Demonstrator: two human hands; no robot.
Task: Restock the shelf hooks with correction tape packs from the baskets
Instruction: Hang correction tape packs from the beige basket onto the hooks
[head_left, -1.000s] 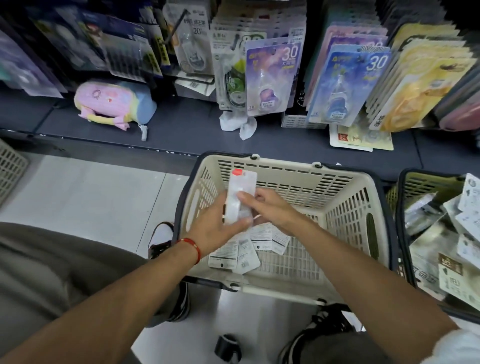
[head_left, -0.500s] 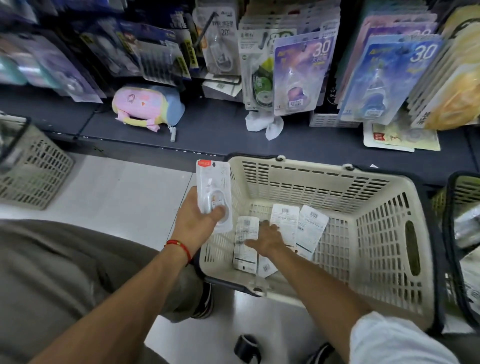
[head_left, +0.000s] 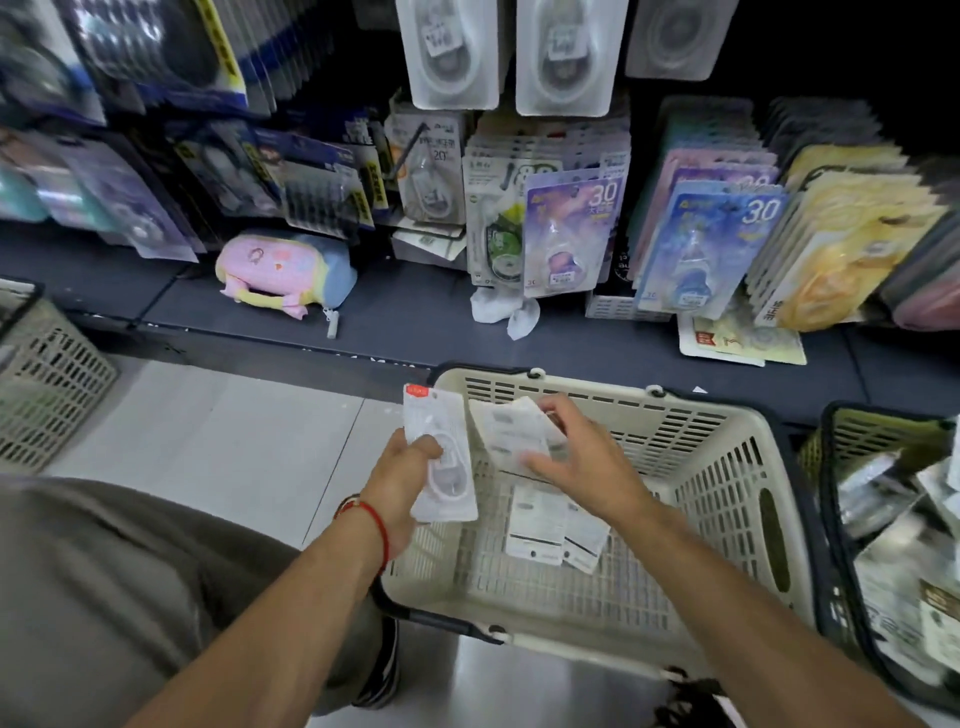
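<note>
While the left hand (head_left: 402, 470) grips a clear correction tape pack (head_left: 440, 457) with a red top tab, thumb across its front and fingers curled behind, the pack stands nearly upright just outside the basket's 9 o'clock rim. Right hand (head_left: 582, 457) pinches a second pack (head_left: 514, 434), turned printed-back side up, above the basket's 11 o'clock corner; fingers curl over its upper edge and the thumb lies along its lower edge. The two held packs sit just beside each other, apart, with a narrow gap between them.

Cream slatted basket (head_left: 727, 519) rests on the floor (head_left: 234, 436) in front of the dark shelf base (head_left: 415, 322). Two more packs (head_left: 550, 525) lie face down on the basket bottom, overlapping, near the centre and below the right wrist.

At 3 o'clock of the cream basket, a second basket (head_left: 852, 431) with a dark rim holds a pile of packaged goods; detail is blurred. At 9 o'clock, at the frame edge, stands a grey slatted basket (head_left: 47, 384).

On the shelf base at 11 o'clock lies a pastel pink and blue pouch (head_left: 283, 273). At 12 o'clock, hooks carry rows of carded packs (head_left: 569, 236), purple and blue fronts marked 30, with yellow ones at 2 o'clock. Above them hang clear blister packs (head_left: 561, 52) of the same type as the one in the left hand. A red string bracelet (head_left: 374, 517) circles the left wrist.
</note>
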